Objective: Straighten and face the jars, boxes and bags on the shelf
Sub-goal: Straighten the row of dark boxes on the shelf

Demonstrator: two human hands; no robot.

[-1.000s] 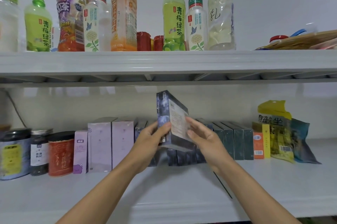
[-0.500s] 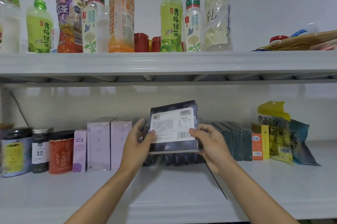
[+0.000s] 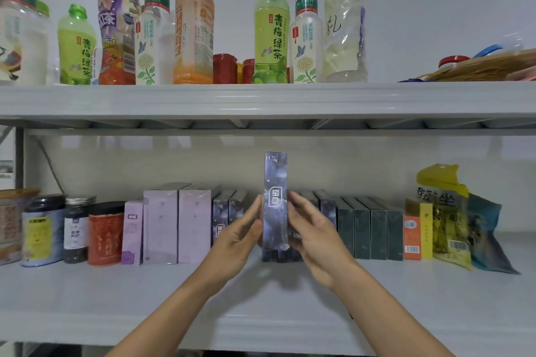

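Presently a dark blue box (image 3: 275, 200) is held upright above the lower shelf (image 3: 261, 292), narrow logo face toward the viewer, pinched between the left hand (image 3: 242, 233) and the right hand (image 3: 311, 236); both hands are closed on its sides with fingers only part curled. It stands in front of the row of matching blue boxes (image 3: 227, 217), clear of the shelf board. Judgement: the step in hand is returning it to that row; keep it vertical, lower it squarely into the gap behind the hands, and push until its face sits flush with its neighbours. The gap itself is hidden by the hands, so its width cannot be confirmed. Obstructions: the dark green boxes (image 3: 368, 233) just to the right and the lilac boxes (image 3: 177, 226) to the left could be nudged askew. Jars (image 3: 74, 230) and the yellow bag (image 3: 443, 211) stand well apart.
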